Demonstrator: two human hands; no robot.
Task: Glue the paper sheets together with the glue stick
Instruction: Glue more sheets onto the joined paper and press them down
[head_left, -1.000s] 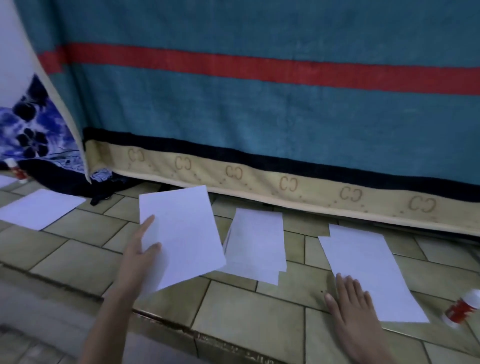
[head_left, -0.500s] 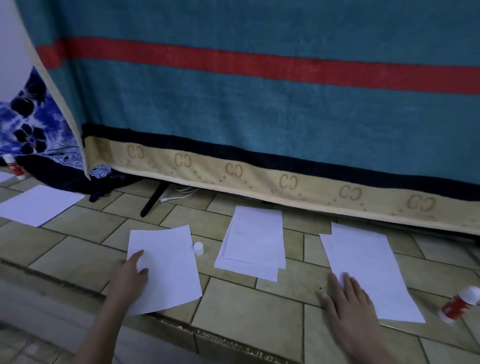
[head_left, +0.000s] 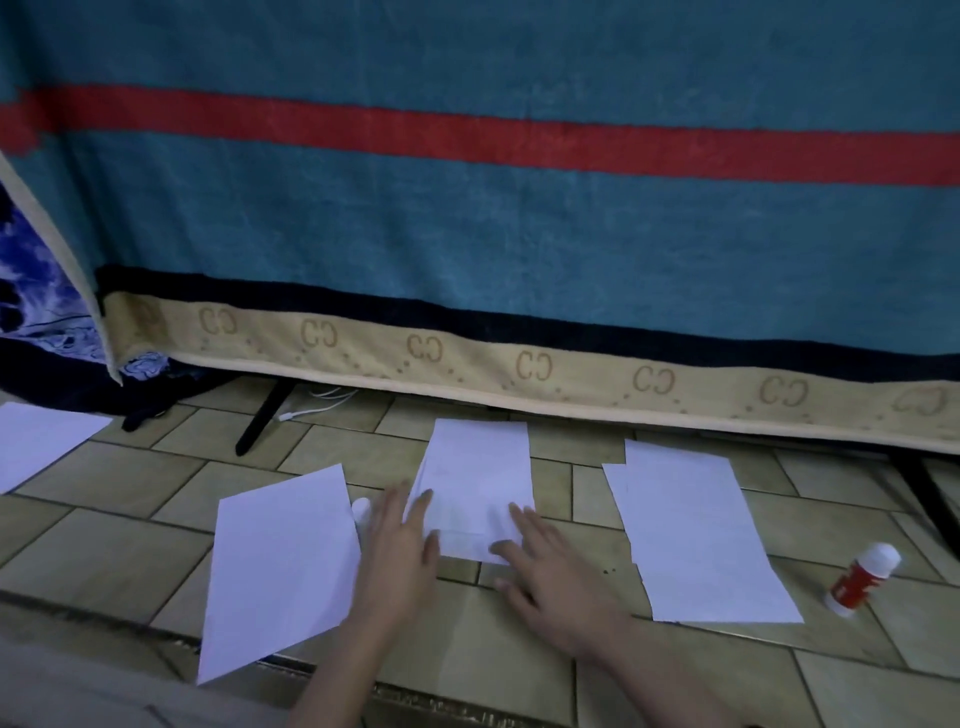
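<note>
Both hands have come in from the outer sheets: our left hand and right hand, fingers spread flat, press the middle stack of white paper sheets, likely squaring it. The red-and-white glue stick lies untouched, far right on the tiles.

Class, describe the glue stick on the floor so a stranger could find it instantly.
Start at the teal blanket and drop to the tiled floor. Right of the rightmost paper pile lies the glue stick, red-labelled with a white cap.
</note>
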